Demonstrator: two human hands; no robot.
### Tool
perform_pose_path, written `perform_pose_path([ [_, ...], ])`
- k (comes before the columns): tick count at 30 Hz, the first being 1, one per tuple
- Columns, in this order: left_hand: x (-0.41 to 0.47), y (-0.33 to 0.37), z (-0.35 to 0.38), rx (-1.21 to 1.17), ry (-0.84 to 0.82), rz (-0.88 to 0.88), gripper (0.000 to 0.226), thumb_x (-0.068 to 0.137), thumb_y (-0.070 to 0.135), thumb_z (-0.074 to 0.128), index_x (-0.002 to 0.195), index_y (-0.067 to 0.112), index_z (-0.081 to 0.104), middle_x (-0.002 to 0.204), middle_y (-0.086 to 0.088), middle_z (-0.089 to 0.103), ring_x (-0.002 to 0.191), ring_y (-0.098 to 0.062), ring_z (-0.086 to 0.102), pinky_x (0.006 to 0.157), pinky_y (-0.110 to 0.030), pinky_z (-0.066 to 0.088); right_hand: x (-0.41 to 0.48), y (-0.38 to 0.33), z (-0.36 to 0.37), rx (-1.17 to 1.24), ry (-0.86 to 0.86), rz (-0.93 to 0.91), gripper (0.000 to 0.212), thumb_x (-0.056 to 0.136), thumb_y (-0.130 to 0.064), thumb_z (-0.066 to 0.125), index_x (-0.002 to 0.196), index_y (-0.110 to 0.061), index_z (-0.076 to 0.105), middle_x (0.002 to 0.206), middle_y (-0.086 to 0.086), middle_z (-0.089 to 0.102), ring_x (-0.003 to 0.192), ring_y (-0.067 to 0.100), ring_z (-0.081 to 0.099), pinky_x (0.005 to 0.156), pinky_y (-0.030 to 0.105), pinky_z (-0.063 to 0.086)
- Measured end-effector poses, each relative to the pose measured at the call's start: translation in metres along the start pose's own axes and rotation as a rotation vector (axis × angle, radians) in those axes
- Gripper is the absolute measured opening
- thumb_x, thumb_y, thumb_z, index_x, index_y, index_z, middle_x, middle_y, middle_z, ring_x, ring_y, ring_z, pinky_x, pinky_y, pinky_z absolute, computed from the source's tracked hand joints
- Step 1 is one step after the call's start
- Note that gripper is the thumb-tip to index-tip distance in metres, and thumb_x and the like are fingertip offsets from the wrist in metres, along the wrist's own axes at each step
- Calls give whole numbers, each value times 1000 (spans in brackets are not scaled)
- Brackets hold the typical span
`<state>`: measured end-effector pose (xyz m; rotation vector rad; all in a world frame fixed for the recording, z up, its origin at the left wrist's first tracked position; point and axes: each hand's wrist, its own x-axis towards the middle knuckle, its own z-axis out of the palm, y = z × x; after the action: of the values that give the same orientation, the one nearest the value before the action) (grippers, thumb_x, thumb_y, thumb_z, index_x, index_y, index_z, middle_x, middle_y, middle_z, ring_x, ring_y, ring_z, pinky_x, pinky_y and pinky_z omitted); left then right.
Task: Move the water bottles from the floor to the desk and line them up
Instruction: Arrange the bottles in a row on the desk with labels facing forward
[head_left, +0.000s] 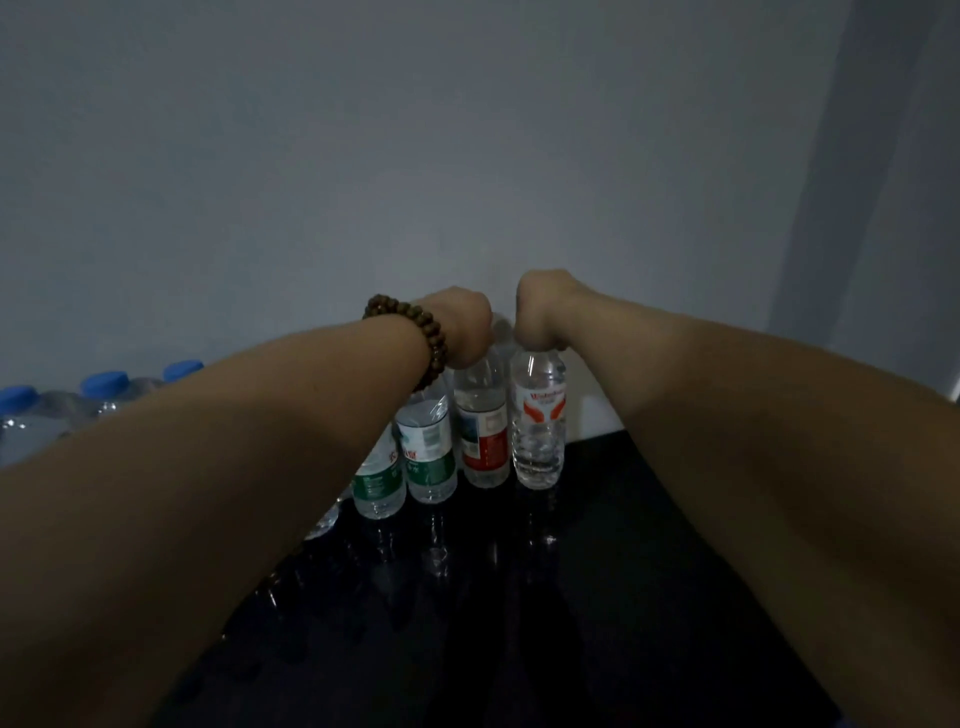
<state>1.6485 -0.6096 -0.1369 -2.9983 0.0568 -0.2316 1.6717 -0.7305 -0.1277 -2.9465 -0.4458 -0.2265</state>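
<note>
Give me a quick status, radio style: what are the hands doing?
Left hand grips top of red-label bottle; right hand grips top of orange-logo bottle. Both upright in row with two green-label bottles on dark desk. Nothing blocking.

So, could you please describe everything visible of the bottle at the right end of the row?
The end bottle is clear ribbed plastic with red lettering and wing marks. It stands upright on the dark glossy desk, close beside the red-labelled bottle. The right hand grips its top, hiding the cap.
</note>
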Motion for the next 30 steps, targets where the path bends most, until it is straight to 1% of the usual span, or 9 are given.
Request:
perform_pose_path([
  [2,3,-4,3,7,5,-2,29,107,24,49,124,4,62,122,-15,66,105,-28,62,79,-33,45,6,-4,6,20,19,-20,33,92,-26,63,68,-10,46,77,9,51,75,28,54,69,33,44],
  [4,5,-8,8,1,30,-3,28,106,22,50,127,5,58,123,-15,64,104,-28,61,80,-34,46,11,-6,15,46,49,-32,28,95,-24,62,74,-8,50,90,11,55,83,29,54,72,32,44],
  [7,5,-11,14,-30,73,-27,36,105,21,55,135,5,46,127,-18,60,110,-31,61,78,-36,44,13,-6,25,114,96,-18,9,96,-20,63,97,-11,59,109,14,62,92,31,59,75,34,49],
  [11,1,-9,17,-57,91,-45,36,103,20,58,132,6,44,124,-18,61,107,-32,62,77,-38,47,8,-5,28,188,88,16,50,91,-18,71,134,-8,47,128,18,55,113,37,59,87,41,54],
  [16,-6,-1,14,-152,67,-109,46,103,17,59,140,3,36,127,-20,60,112,-33,63,79,-36,49,-3,-1,22,185,38,15,63,86,-23,76,137,-9,42,131,19,54,115,37,58,89,41,54],
  [19,-18,1,6,-151,78,-107,44,102,16,58,138,4,35,121,-19,62,101,-30,63,75,-36,48,-17,2,11,158,15,10,68,86,-21,75,142,-9,39,132,19,53,116,36,57,89,41,54],
  [24,-50,8,-17,-115,131,-67,33,102,14,55,130,5,38,86,-8,52,80,-25,56,64,-35,42,-52,7,-20,-65,-35,-54,33,94,-23,63,123,-8,57,125,14,61,112,32,59,92,37,52],
  [27,-77,18,-33,-115,158,-37,33,101,17,57,127,6,39,80,-3,47,77,-23,55,61,-33,42,-78,11,-39,-179,-60,-76,7,96,-17,57,99,-11,58,121,15,64,105,32,61,92,35,52],
  [30,-107,33,-44,-113,154,-2,34,100,16,58,127,7,39,81,-3,49,74,-21,55,60,-33,44,-108,16,-56,-217,-62,-66,5,95,-10,55,90,-10,55,112,14,63,95,30,60,86,33,52],
])
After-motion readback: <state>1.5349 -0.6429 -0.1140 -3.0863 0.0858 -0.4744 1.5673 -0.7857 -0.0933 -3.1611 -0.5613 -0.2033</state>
